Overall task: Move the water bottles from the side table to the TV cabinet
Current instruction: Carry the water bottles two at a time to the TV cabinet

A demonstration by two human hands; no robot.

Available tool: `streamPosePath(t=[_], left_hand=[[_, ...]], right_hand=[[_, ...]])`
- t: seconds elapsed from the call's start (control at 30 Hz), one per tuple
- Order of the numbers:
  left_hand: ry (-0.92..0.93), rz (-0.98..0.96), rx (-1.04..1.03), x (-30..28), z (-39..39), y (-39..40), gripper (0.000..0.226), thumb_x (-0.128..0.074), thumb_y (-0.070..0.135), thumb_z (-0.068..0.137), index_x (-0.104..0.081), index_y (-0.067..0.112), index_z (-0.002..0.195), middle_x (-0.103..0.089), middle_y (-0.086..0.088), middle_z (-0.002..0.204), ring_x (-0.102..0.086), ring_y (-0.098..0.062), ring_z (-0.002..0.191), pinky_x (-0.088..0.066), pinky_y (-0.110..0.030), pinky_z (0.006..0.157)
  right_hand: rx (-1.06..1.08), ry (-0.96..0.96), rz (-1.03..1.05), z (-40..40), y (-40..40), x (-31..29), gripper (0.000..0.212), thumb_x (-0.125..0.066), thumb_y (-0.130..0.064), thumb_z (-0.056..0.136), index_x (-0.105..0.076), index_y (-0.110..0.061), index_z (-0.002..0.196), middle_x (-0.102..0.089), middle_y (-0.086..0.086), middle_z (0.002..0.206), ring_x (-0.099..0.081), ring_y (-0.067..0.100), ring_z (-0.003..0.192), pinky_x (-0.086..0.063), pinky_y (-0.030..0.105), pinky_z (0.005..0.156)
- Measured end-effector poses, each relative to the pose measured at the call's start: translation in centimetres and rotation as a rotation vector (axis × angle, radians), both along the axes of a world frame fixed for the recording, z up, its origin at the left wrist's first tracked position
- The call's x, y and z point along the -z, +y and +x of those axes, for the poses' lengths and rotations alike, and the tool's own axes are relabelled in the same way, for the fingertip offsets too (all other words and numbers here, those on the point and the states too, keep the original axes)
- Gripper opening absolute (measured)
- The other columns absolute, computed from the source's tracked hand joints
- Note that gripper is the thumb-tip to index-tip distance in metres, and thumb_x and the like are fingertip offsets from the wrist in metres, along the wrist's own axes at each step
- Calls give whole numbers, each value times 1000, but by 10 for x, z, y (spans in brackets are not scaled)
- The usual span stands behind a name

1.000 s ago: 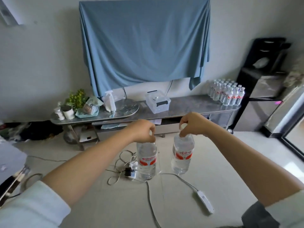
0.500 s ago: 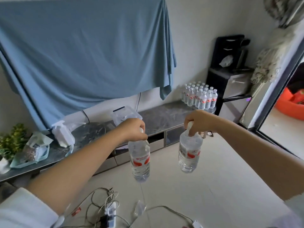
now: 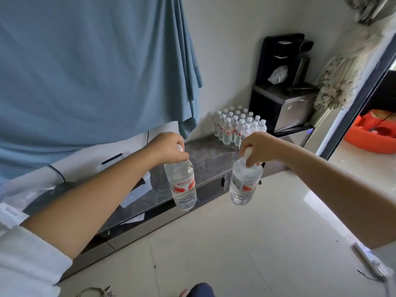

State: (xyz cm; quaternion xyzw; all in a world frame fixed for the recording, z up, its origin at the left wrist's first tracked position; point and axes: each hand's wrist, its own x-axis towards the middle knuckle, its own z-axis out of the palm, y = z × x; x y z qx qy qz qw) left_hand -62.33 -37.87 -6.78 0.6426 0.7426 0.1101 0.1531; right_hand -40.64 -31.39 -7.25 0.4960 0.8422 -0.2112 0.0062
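Note:
My left hand (image 3: 169, 147) grips the white cap of a clear water bottle with a red label (image 3: 183, 185), which hangs over the front part of the TV cabinet (image 3: 211, 156). My right hand (image 3: 256, 146) pinches the neck of a second water bottle (image 3: 244, 184), hanging just in front of the cabinet's right end. Several more water bottles (image 3: 237, 127) stand in a tight group at the cabinet's far right end, beyond both hands.
A blue cloth (image 3: 92, 69) hangs on the wall above the cabinet. A clear plastic box (image 3: 137, 189) sits on the cabinet behind my left forearm. A black dispenser (image 3: 282, 82) stands right of the cabinet, beside a doorway with an orange basin (image 3: 372, 131). Cables (image 3: 94, 292) lie on the floor.
The view has swung right and closer to the cabinet. Both hands have carried their bottles toward the cabinet's right end, and the bottle group is now much nearer.

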Motion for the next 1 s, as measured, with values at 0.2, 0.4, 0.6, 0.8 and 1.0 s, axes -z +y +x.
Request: streamPosePath(t=[0.2, 0.4, 0.6, 0.8, 1.0], left_hand=[[-53, 91, 13, 14, -11, 115, 7, -64, 17, 77, -59, 13, 76, -56, -2, 86, -51, -18, 81, -39, -21, 58], [-66, 54, 120, 28, -30, 253, 12, -65, 19, 77, -55, 18, 69, -56, 2, 82, -51, -16, 82, -39, -23, 57], [-114, 2, 197, 42, -38, 375, 13, -67, 21, 77, -55, 18, 72, -53, 6, 77, -50, -16, 79, -41, -23, 64], [-201, -69, 202, 79, -28, 466, 16, -69, 17, 75, -64, 12, 89, -55, 1, 91, -51, -17, 86, -41, -25, 73], [-254, -153, 129, 140, 4, 553, 20, -69, 16, 77, -65, 8, 94, -63, -7, 101, -58, -24, 94, -44, -29, 75]], right_hand=[[84, 3, -4, 5, 99, 19, 22, -68, 1, 71, -67, -13, 87, -57, 1, 77, -51, 9, 58, -39, 6, 44], [109, -32, -15, -17, 216, 37, 22, -68, -3, 72, -67, -16, 89, -54, 1, 92, -53, 17, 83, -41, 15, 58], [187, -43, -24, -24, 310, 56, 24, -68, -5, 74, -62, -20, 91, -47, 1, 98, -44, 15, 92, -37, 22, 77], [232, -34, -29, -20, 387, 87, 29, -65, -5, 75, -66, -8, 104, -46, 1, 97, -42, 15, 90, -34, 16, 59], [165, -47, -94, -2, 483, 132, 24, -64, -5, 75, -64, -16, 97, -43, -2, 98, -43, 16, 92, -40, 25, 75]])
